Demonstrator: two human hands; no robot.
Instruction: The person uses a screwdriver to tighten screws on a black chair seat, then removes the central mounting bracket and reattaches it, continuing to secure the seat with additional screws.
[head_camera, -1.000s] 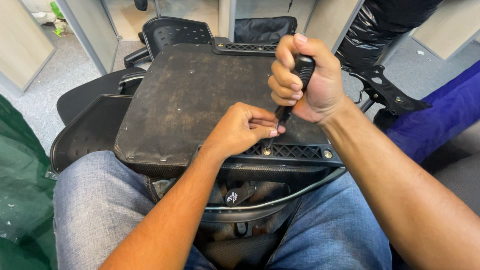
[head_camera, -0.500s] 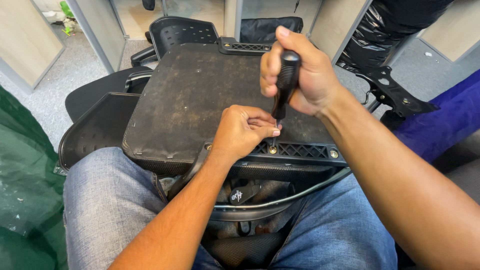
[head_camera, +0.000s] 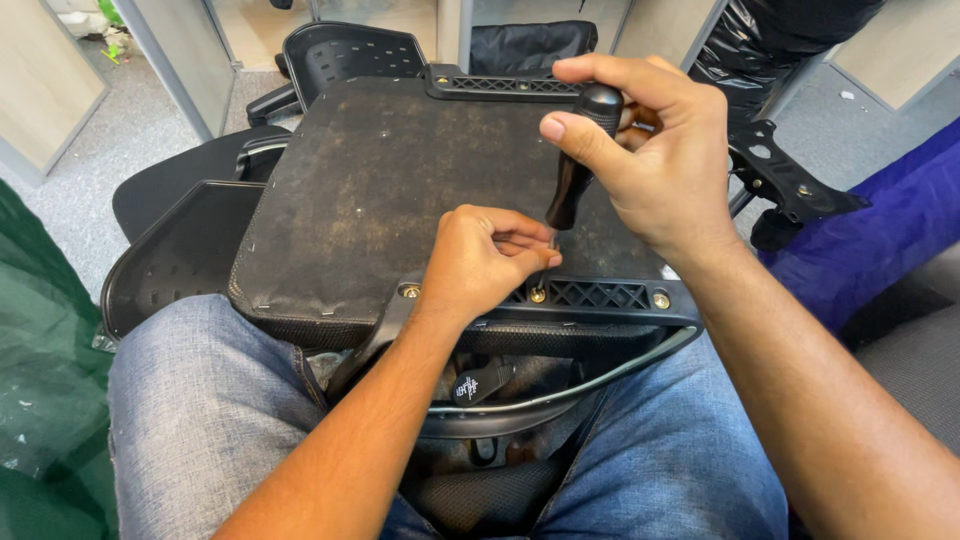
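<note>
An upturned chair seat (head_camera: 400, 190) lies across the person's lap, its dusty black underside facing up, and all places here are given from it.

The right hand (head_camera: 655, 165) is raised above the near right part of the seat. Its fingers are clenched around the black handle of a screwdriver (head_camera: 580, 160), with the thumb pressed on the upper side of the handle and the knuckles turned away from the camera. The tool stands almost upright, a little tilted, and its thin shaft goes down to the seat's near edge. The wrist is bent, and the forearm runs back to the lower right corner.

The left hand (head_camera: 485, 260) rests on the near edge of the seat, just below the screwdriver. Its fingertips (head_camera: 545, 260) are pinched together around the lower end of the shaft, so the hand is closed on the tool's tip. Right under them a brass-coloured screw (head_camera: 538, 295) sits in the plastic frame strip (head_camera: 600, 295) along the near edge. Whether the tip touches the screw I cannot tell.

Two more screws of this kind are in the same strip, one at the left (head_camera: 410, 292) and one at the right (head_camera: 660, 299).
</note>
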